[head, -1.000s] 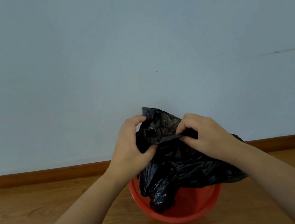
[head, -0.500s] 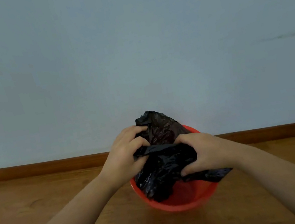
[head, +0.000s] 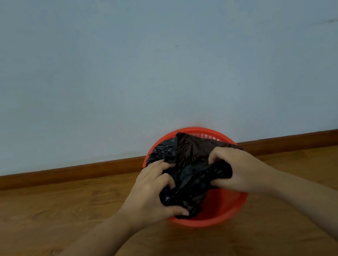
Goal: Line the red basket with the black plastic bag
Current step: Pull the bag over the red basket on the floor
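Observation:
A round red basket (head: 215, 215) with a slotted wall stands on the wooden floor close to the wall. A crumpled black plastic bag (head: 190, 169) lies bunched inside it, and one flap reaches up to the far rim. My left hand (head: 152, 195) grips the bag's left side with curled fingers, the thumb down at the near rim. My right hand (head: 236, 169) grips the bag's right side over the basket's right rim. Most of the basket's inside is hidden by the bag and my hands.
A brown wooden skirting board (head: 59, 175) runs along the foot of the pale blue wall (head: 152, 63) just behind the basket. Wooden floor (head: 45, 228) stretches to both sides and in front.
Both hands have come down with the bag, from above the basket into its opening. The bag now sits lower, mostly inside the rim.

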Tool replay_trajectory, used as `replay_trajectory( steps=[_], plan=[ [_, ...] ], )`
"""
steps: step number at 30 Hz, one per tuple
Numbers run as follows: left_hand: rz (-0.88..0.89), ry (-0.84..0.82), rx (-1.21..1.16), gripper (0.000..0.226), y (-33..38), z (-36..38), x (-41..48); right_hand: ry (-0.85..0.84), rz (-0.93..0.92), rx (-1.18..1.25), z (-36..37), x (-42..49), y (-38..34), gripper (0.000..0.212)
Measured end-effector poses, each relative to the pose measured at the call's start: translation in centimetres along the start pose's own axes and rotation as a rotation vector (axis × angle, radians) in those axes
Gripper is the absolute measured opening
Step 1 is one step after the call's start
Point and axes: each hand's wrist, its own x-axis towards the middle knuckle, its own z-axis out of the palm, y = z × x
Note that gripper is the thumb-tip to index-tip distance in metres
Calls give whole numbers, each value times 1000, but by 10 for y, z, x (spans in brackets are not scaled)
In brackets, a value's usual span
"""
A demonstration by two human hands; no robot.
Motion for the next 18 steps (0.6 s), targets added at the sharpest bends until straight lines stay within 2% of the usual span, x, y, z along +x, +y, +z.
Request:
replay_trajectory(
  steps=[5,9,12,15,18],
  plan=[
    [5,14,-4,39,1,2,-4,-126,-54,23,-3,-20,-6,45],
    [-13,-11,-47,45,3,0,-9,-267,-37,-56,6,-34,-4,61],
    [15,-70,3,53,4,-3,-16,-251,-16,-100,11,-37,0,55],
    [55,-78,91,39,5,-3,-20,-208,-23,-82,11,-34,1,48],
    [32,-57,70,32,7,-2,-20,-183,-66,-105,11,-33,0,45]
  ],
)
